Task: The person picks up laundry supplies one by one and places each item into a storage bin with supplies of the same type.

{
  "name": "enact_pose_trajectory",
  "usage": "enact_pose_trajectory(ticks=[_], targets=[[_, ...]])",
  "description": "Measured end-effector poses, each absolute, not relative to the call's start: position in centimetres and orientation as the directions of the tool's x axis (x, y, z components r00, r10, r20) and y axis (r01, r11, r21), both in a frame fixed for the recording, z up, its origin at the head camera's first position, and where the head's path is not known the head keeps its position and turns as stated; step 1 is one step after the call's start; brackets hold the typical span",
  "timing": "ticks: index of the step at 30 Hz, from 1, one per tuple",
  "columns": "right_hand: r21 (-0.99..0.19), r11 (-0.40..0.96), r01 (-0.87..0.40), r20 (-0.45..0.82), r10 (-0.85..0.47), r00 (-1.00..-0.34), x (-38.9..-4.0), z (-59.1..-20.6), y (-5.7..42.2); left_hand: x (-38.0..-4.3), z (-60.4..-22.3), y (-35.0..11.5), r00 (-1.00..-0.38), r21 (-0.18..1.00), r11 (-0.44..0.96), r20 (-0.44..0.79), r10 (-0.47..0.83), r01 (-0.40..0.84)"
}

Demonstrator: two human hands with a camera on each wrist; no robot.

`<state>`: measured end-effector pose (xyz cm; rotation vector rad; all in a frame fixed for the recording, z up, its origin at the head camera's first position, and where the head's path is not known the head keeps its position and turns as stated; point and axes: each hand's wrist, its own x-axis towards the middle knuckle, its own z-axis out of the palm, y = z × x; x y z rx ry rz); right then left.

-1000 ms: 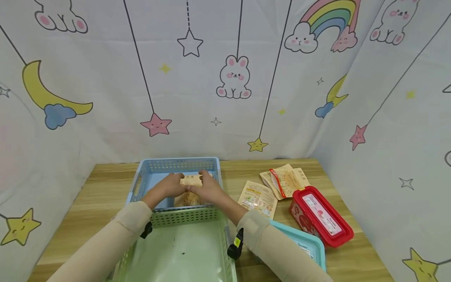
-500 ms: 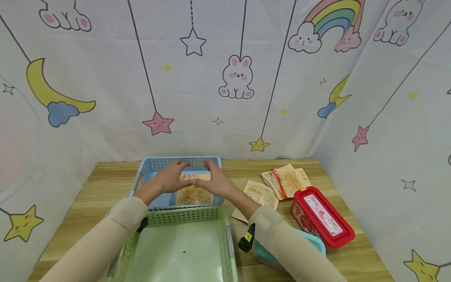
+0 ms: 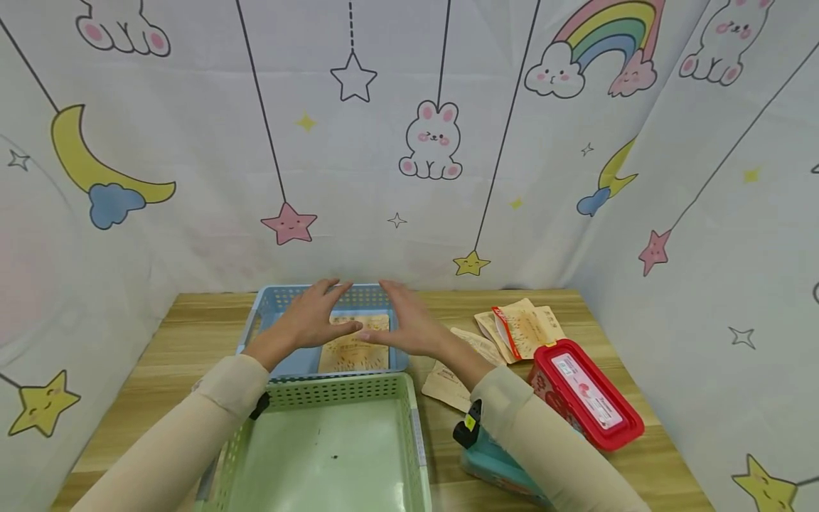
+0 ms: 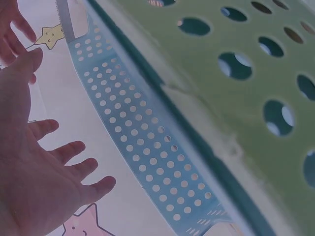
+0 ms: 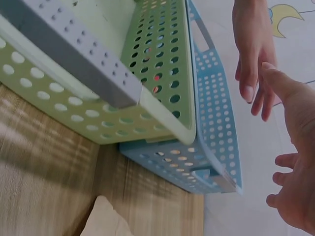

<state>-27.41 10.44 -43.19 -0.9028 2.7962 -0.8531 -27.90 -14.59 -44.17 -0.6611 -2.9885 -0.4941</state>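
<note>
Both hands hover over the blue basket, palms facing and fingers spread. My left hand is above its left half and holds nothing. Over the right side, my right hand is likewise bare, its thumb tip close to the left thumb. A beige printed packet lies flat in the basket, partly covered by the thumbs in the head view. In the left wrist view the left hand's fingers stretch out beside the basket's perforated wall. The right wrist view shows the right hand with its fingers apart.
A green basket stands in front, against the blue one. Several beige packets lie at the back right, another packet nearer. A red-lidded box and a teal-lidded box, partly behind the right sleeve, stand at right.
Both hands have come up off the packet, leaving it lying in the blue basket. Their fingers have opened out and the hands have drawn apart, the right hand moving rightward.
</note>
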Motion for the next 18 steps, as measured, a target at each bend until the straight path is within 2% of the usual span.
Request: enact_pose_trajectory(ticks=[11, 18], targets=[[-0.405, 0.736, -0.543, 0.072, -0.566, -0.821, -27.9, -43.6, 12.7, -27.9, -44.4, -14.0, -0.879, 0.234, 0.848, 0.103, 0.465, 0.476], [-0.322, 0.759, -0.566, 0.074, -0.576, -0.814, -28.3, -43.3, 14.0, -28.0, -44.3, -13.6, -0.884, 0.215, 0.859, 0.057, 0.464, 0.465]])
